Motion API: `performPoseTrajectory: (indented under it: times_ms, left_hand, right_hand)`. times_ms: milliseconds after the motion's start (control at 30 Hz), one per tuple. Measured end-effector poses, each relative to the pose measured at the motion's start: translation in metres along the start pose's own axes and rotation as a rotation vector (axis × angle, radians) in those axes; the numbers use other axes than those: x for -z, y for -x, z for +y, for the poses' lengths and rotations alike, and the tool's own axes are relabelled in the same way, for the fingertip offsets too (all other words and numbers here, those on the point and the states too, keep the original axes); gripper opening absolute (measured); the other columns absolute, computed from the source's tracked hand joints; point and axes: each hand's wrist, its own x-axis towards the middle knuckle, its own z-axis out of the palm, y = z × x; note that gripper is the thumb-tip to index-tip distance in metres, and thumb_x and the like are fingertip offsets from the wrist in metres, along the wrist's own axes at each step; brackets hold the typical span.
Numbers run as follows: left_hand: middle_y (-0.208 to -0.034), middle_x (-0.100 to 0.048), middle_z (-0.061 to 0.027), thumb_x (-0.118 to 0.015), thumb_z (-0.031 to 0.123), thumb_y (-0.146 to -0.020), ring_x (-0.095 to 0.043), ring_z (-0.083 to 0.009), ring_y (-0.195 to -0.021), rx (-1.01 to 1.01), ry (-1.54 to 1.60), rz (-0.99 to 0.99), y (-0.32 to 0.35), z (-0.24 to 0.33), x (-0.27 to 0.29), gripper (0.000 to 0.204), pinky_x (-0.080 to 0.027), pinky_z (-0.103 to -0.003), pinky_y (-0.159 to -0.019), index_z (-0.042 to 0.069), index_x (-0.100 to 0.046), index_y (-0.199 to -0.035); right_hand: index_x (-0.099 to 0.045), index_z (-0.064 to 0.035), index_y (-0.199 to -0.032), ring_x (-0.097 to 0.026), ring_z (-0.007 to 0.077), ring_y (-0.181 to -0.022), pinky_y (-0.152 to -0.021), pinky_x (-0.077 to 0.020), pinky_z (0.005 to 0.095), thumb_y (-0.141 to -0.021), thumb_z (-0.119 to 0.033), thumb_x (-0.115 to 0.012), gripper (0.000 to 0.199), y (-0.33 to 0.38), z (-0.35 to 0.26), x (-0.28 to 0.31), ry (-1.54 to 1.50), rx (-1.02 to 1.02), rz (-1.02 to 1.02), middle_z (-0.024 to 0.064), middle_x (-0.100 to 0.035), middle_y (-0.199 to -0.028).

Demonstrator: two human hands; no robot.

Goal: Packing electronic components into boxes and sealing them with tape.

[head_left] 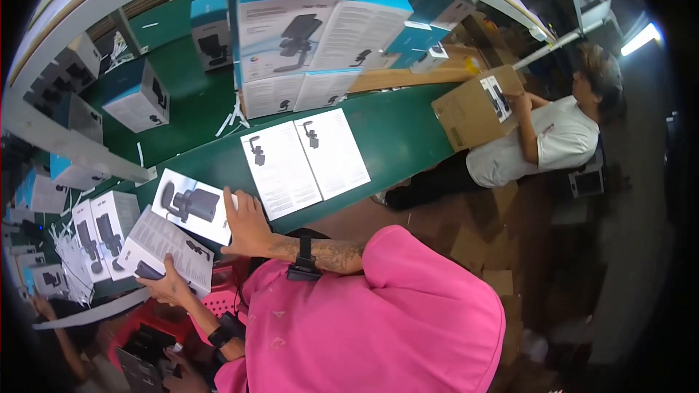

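Observation:
My left hand [167,287] grips the lower edge of a white product box [178,256], tilted, with printed text and a small microphone picture on its upper side. My right hand [247,224] is closed on the right end of a second white box [193,206], which shows a large black microphone. The two boxes are side by side, their edges touching or nearly so, over the left part of the green bench. Just right of my right hand, two more white boxes [306,164] lie flat against each other, text side up. The undersides of the held boxes are hidden.
Stacked teal-and-white boxes [291,36] stand at the back of the green bench [408,124]. Upright boxes [105,236] and white strips [67,258] are at left. A person [546,131] at right handles a cardboard carton [477,109]. Another person's hand [186,378] shows at lower left.

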Motion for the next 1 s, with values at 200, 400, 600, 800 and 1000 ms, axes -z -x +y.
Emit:
performPoseTrajectory:
  times_ms: [200,400,600,800,1000]
  left_hand:
    - [-0.129,-0.049,-0.0319,-0.075,0.058,-0.065,-0.044,-0.0458,-0.123,0.080,-0.033,-0.018,0.005,0.004,-0.002,0.112,-0.032,-0.061,-0.101,0.005,-0.025,-0.150]
    - [-0.133,-0.046,-0.0309,-0.074,0.060,-0.063,-0.045,-0.0476,-0.121,0.069,-0.198,0.041,0.009,0.009,-0.010,0.112,-0.039,-0.062,-0.089,0.014,-0.024,-0.152]
    - [-0.136,-0.040,-0.0322,-0.075,0.059,-0.063,-0.042,-0.0470,-0.124,-0.026,-0.338,-0.031,0.009,0.004,-0.027,0.113,-0.036,-0.066,-0.090,0.024,-0.018,-0.154]
    - [-0.147,-0.027,-0.0318,-0.081,0.045,-0.061,-0.036,-0.0479,-0.130,-0.146,-0.340,-0.134,0.014,0.008,-0.020,0.116,-0.038,-0.066,-0.093,0.031,-0.012,-0.154]
    - [-0.144,-0.029,-0.0313,-0.080,0.040,-0.062,-0.039,-0.0484,-0.128,-0.109,-0.365,-0.146,0.015,0.015,-0.017,0.114,-0.040,-0.065,-0.091,0.031,-0.014,-0.154]
  right_hand:
    - [-0.011,0.0107,-0.146,-0.036,0.0449,-0.127,-0.105,-0.0242,0.0635,-0.059,-0.053,-0.083,0.129,-0.001,0.004,-0.007,0.221,0.014,-0.248,0.0338,-0.036,-0.135]
    - [-0.009,0.0111,-0.147,-0.034,0.0491,-0.131,-0.103,-0.0208,0.0704,-0.057,-0.059,-0.082,0.135,-0.041,-0.018,-0.027,0.215,0.066,-0.249,0.0391,-0.025,-0.143]
    - [-0.011,0.0100,-0.147,-0.042,0.0451,-0.120,-0.089,-0.0378,0.0640,-0.047,-0.048,-0.088,0.139,-0.059,-0.028,-0.049,0.263,0.107,-0.194,0.0361,-0.031,-0.139]
    - [-0.006,0.0064,-0.149,-0.045,0.0415,-0.112,-0.079,-0.0427,0.0546,-0.048,-0.037,-0.088,0.137,-0.063,-0.031,-0.039,0.239,0.063,-0.241,0.0317,-0.038,-0.130]
    - [-0.008,0.0067,-0.149,-0.046,0.0401,-0.108,-0.076,-0.0426,0.0527,-0.048,-0.034,-0.087,0.134,-0.061,-0.033,-0.039,0.211,0.093,-0.199,0.0299,-0.042,-0.122]
